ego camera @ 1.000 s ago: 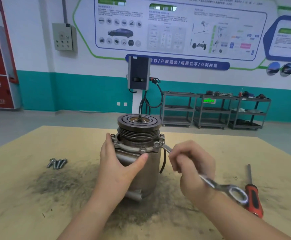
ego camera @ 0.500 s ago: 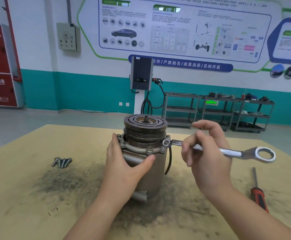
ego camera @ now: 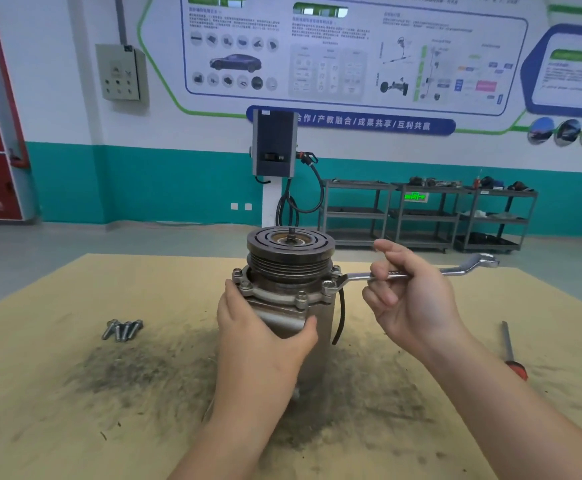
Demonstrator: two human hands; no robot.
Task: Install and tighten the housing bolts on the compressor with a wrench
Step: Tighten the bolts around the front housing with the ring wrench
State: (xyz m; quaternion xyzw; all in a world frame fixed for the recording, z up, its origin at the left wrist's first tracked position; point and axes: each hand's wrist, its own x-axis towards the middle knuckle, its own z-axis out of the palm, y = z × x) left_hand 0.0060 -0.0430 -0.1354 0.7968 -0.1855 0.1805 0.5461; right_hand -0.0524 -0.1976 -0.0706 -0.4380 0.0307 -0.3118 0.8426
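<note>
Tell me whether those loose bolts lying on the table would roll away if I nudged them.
Probably a little. The loose bolts have round shanks, so they could roll, but their wider heads would likely swing them in a curve. They lie bunched together on the flat board table, which looks gritty, so they should stop soon.

wall [ego camera: 57,161]: white over teal | floor [ego camera: 74,244]: grey | shelving carts [ego camera: 428,216]
</note>
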